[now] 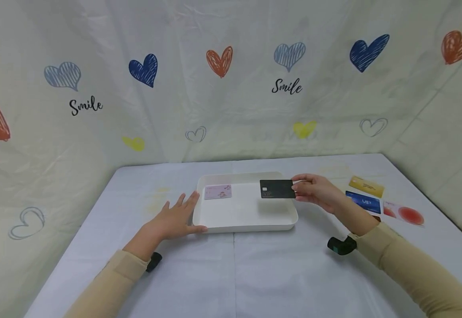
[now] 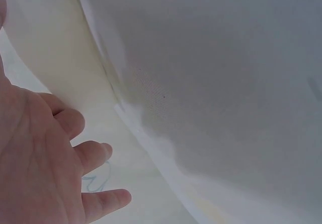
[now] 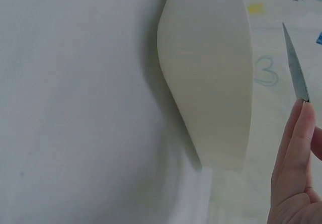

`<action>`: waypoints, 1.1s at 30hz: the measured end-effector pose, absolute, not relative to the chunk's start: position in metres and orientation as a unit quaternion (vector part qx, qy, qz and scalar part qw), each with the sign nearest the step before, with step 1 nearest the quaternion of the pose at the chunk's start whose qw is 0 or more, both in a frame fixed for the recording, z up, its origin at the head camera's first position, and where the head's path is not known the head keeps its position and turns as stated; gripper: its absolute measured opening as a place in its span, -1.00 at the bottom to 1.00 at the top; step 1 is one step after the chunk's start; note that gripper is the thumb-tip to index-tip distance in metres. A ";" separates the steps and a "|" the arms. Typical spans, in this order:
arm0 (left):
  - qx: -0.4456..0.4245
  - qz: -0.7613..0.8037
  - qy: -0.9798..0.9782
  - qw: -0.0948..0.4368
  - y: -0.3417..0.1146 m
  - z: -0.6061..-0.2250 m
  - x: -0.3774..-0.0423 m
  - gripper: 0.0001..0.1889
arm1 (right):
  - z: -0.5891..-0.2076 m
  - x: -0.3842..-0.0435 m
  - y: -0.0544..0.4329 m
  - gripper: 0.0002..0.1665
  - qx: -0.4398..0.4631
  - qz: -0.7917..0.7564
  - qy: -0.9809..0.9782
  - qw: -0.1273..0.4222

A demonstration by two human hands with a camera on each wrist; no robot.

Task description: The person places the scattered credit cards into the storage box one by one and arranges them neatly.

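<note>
A black card (image 1: 277, 189) marked VIP is pinched by its right end in my right hand (image 1: 314, 191), held above the right part of a white tray (image 1: 246, 229). In the right wrist view the card (image 3: 295, 65) shows nearly edge-on between thumb and fingers of the right hand (image 3: 297, 163). A pink card (image 1: 218, 191) lies in the tray's left part. My left hand (image 1: 177, 218) is spread at the tray's left side, fingertips at its rim. The left wrist view shows that hand (image 2: 45, 158) with its fingers apart.
Right of the tray lie a gold card (image 1: 366, 186), a blue card (image 1: 363, 202) and a white card with red circles (image 1: 407, 215). A brown edge peeks out under my right forearm. Behind the table hangs a pale cloth (image 1: 246, 110) with printed hearts.
</note>
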State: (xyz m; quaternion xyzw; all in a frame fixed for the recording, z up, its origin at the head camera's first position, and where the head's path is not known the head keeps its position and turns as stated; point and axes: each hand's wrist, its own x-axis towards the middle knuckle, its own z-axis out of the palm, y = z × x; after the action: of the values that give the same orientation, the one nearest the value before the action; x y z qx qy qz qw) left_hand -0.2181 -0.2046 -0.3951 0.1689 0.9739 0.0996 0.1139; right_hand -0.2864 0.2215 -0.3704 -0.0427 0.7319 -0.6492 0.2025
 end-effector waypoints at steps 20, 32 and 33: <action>0.168 0.093 0.974 0.119 -0.205 -0.394 -0.218 0.21 | -0.375 -0.286 0.172 -0.57 -0.072 -0.672 0.700 0.231; 0.163 0.090 0.975 0.120 -0.204 -0.394 -0.219 0.22 | -0.381 -0.290 0.144 -0.54 -0.075 -0.680 0.686 0.246; 0.163 0.091 0.975 0.119 -0.204 -0.394 -0.219 0.22 | -0.382 -0.290 0.141 -0.56 -0.076 -0.682 0.684 0.248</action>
State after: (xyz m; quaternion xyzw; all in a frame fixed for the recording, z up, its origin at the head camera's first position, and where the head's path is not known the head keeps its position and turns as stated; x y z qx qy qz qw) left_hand -0.2188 -0.2041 -0.3941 0.1633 0.9751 0.0914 0.1194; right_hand -0.2901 0.1414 -0.3825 -0.0755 0.6836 -0.6822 0.2481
